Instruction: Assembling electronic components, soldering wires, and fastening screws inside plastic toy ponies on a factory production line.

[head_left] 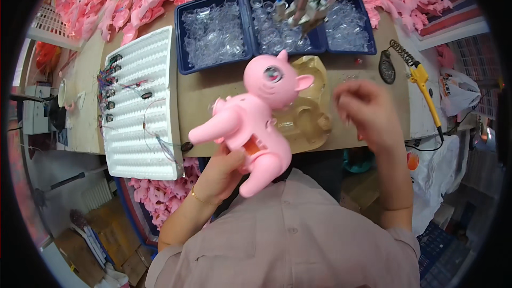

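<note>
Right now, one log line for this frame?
left hand: holds pink toy animal over table edge | right hand: raised, blurred, grip unclear | behind: blue bins of clear parts, white tray

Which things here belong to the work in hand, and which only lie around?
In use: pink toy pig, held by the left hand; right hand, blurred, beside it.

Lying about: white tray, blue bins, yellow soldering iron, pink shells.

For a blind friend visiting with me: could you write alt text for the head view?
A person's left hand holds a pink plastic toy animal above a workbench; the blurred right hand hovers beside it. Behind sit blue bins of clear plastic parts.
</note>
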Motion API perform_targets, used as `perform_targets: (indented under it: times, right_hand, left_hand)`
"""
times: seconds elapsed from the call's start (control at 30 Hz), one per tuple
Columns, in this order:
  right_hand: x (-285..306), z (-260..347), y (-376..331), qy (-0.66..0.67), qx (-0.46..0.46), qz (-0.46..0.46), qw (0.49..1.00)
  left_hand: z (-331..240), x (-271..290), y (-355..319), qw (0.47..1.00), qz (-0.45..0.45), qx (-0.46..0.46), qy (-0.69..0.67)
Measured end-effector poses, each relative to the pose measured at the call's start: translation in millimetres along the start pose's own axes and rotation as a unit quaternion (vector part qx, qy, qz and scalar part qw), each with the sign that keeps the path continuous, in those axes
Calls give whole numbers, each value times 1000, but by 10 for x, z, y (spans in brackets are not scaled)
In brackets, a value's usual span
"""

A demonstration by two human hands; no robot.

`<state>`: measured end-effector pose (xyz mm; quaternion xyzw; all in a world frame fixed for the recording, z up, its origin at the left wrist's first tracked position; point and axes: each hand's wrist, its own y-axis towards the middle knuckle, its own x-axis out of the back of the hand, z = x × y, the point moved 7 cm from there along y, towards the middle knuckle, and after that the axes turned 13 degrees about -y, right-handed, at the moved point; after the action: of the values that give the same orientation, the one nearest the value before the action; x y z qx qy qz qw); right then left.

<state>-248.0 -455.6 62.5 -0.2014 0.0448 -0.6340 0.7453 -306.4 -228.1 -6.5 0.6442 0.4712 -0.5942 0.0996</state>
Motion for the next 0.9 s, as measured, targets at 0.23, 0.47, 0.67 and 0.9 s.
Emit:
perform_targets:
  times: [0.23,0.47,0.67,0.9]
  right_hand:
    - [-623,176,-92,141,31,49,988]
    - [-615,248,-134,-162,207,-97,960]
    - [-736,322,-216,-202,275,-81,937]
    - [-960,26,-55,146,76,113,980]
  left_hand:
    - [7,-293,154,989,16,-84,117]
    - [-47,-263,110,974,9,-186,127]
    - [-92,-293,108,960,30,-200,191]
    - [-97,-269,1,953,48,-183,236]
